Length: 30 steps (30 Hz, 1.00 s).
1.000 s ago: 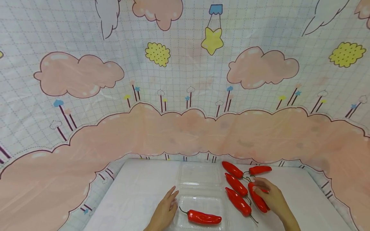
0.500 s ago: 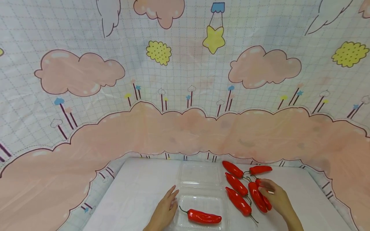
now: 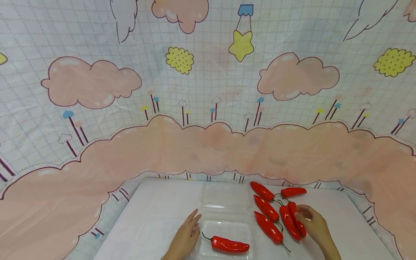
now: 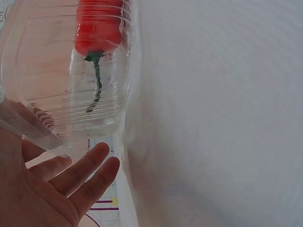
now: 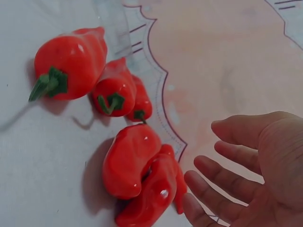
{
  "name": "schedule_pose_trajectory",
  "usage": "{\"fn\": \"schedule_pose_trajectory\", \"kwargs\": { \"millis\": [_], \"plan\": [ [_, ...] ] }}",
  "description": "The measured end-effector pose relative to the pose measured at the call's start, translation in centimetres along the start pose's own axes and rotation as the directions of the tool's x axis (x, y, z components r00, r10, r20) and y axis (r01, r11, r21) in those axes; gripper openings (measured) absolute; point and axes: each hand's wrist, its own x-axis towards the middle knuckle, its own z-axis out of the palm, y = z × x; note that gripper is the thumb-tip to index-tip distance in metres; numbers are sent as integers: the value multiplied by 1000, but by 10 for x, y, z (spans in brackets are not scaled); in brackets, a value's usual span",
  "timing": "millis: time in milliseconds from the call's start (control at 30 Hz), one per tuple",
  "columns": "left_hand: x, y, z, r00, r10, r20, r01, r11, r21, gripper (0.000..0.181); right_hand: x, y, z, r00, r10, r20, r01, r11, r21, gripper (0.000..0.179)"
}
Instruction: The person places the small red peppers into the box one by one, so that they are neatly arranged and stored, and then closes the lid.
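Note:
A red chili pepper [image 3: 230, 244] with a green stem lies across the near half of a clear plastic clamshell box [image 3: 254, 231]. My left hand [image 3: 185, 234] rests at the left side of this box, its fingers extended along the wall [image 4: 92, 184]. Two red peppers lie side by side on the right: an inner pepper [image 3: 289, 222] and an outer pepper [image 3: 299, 225]. Beside the outer one is my right hand [image 3: 313, 222], fingers loosely bent. In the right wrist view the right hand [image 5: 246, 175] has spread fingers and nothing in its grasp.
Several more red peppers [image 3: 268, 226] lie between the box and the right hand, with another pepper [image 3: 293, 191] at the back right. The box's lid [image 3: 224, 196] is folded back behind it on the white table [image 3: 162, 202]. A printed cloth [image 3: 208, 148] hangs behind.
My right hand has moved slightly right, off the inner pepper, and the outer pepper beside it now shows more fully. The left hand and the pepper in the box have stayed put.

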Motion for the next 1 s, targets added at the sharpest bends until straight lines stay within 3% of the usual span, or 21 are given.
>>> {"fn": "schedule_pose_trajectory", "kwargs": {
  "millis": [367, 567, 1000],
  "plan": [
    [0, 0, -1, 1000, 8, 7, -8, 1000, -9, 42, 5, 15, 2, 998, 40, -56, -39, 999, 7, 56],
    [0, 1, -1, 1000, 10, 6, -10, 1000, -13, 42, 9, 23, 6, 994, 107, -33, -105, 994, 36, 63],
    [0, 1, 0, 1000, 10, 1, -10, 1000, 6, 42, 15, 30, 13, 993, 115, -22, -114, 993, 34, 74]
  ]
}}
